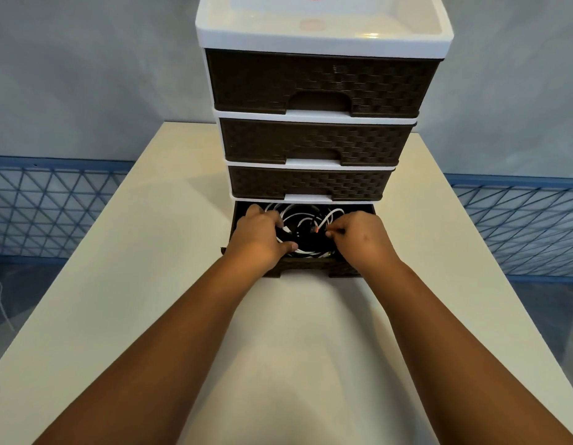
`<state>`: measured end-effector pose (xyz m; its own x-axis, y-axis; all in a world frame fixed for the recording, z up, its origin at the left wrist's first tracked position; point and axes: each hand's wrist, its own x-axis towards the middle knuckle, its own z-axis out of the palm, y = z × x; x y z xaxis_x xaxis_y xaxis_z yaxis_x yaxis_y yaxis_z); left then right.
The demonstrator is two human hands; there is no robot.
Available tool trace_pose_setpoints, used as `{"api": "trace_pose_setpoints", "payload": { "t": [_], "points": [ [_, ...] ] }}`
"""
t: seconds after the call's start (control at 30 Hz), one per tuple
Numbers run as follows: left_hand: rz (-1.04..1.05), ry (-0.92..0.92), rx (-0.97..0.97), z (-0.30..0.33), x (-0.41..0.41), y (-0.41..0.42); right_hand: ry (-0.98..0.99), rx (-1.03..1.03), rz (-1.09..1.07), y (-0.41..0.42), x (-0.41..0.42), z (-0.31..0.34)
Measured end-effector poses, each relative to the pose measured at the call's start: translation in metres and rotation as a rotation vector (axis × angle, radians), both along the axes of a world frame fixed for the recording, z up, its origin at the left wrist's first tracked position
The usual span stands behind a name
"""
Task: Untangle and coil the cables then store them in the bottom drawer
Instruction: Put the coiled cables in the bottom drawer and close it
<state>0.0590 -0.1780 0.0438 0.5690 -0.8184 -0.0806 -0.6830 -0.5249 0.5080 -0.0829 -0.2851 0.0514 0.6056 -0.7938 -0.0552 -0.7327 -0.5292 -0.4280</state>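
The bottom drawer point(306, 271) of a brown-and-white drawer tower stands pulled out toward me on the table. Inside lies a heap of white cables point(301, 218) mixed with black ones, looped loosely. My left hand point(259, 236) reaches into the drawer's left side, its fingers and thumb curled around white cable loops. My right hand point(359, 237) is over the drawer's right side, its fingertips pinching a thin cable end beside a small orange-tipped plug point(316, 229). Both hands hide part of the heap.
The drawer tower point(317, 91) has three more brown woven-pattern drawers above, all pushed in, and a white top tray. It stands on a white table point(169, 252). Blue mesh fencing point(53, 207) runs behind the table on both sides.
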Motion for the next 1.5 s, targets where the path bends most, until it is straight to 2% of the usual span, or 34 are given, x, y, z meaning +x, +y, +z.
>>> {"api": "trace_pose_setpoints", "payload": {
  "t": [0.2, 0.27, 0.37, 0.5, 0.6, 0.83, 1.07, 1.17, 1.23, 1.3, 1.4, 1.5],
  "points": [
    [-0.050, 0.001, -0.024, -0.001, 0.005, 0.005, 0.009, -0.035, 0.049, 0.000, -0.012, -0.003],
    [-0.081, -0.023, -0.163, 0.001, 0.008, 0.019, -0.148, -0.129, 0.037, 0.006, -0.025, -0.003],
    [-0.064, -0.088, -0.346, -0.003, 0.018, 0.053, -0.385, -0.266, -0.105, 0.017, -0.055, -0.010],
    [0.053, 0.048, -0.301, -0.027, 0.028, 0.092, -0.380, -0.073, -0.187, 0.023, -0.091, -0.038],
    [0.099, 0.160, -0.359, -0.038, 0.026, 0.096, -0.450, 0.059, -0.189, 0.025, -0.096, -0.050],
    [0.197, 0.278, -0.500, -0.038, 0.026, 0.081, -0.572, 0.107, -0.262, 0.020, -0.079, -0.049],
    [0.263, 0.272, -0.461, -0.032, 0.042, 0.048, -0.513, 0.129, -0.299, -0.004, -0.054, -0.041],
    [0.269, 0.262, -0.466, -0.033, 0.047, 0.038, -0.362, -0.043, -0.284, -0.009, -0.046, -0.036],
    [0.268, 0.256, -0.477, -0.035, 0.049, 0.035, -0.304, -0.268, -0.186, -0.003, -0.041, -0.029],
    [0.265, 0.251, -0.488, -0.038, 0.050, 0.035, -0.322, -0.422, 0.007, 0.002, -0.032, -0.022],
    [0.263, 0.254, -0.503, -0.042, 0.050, 0.035, -0.276, -0.478, 0.237, 0.004, -0.012, -0.020],
    [0.257, 0.257, -0.510, -0.043, 0.050, 0.034, -0.221, -0.409, 0.251, 0.001, 0.004, -0.020]
  ]
}}
